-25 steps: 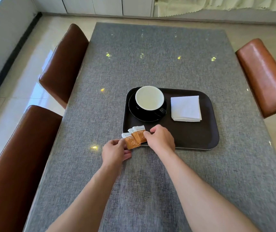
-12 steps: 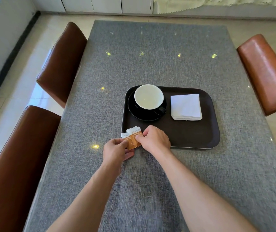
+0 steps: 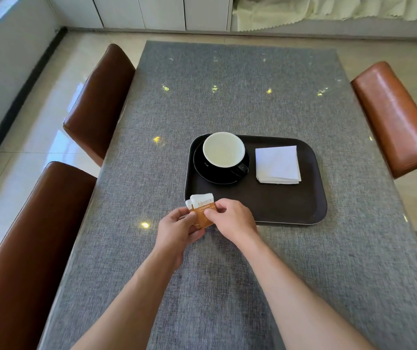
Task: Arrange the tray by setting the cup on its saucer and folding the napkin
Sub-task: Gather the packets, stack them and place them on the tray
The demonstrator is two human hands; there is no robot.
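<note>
I am seeing a dark brown tray (image 3: 278, 208), a black cup (image 3: 224, 155) showing a white inside on a black saucer (image 3: 202, 170), a white napkin (image 3: 277, 164), orange-and-white sachets (image 3: 202, 207), a mottled grey tablecloth (image 3: 227, 97) and brown leather chairs (image 3: 96, 97).

Tray (image 3: 291, 213) sits on the table (image 3: 227, 97) ahead of me, cup (image 3: 224, 152) on its saucer (image 3: 202, 170) at the far left, napkin (image 3: 278, 164) just right of that. My left hand (image 3: 177, 229) and right hand (image 3: 232, 218) meet at the tray's near left corner, both pinching the packets (image 3: 202, 205).
</note>
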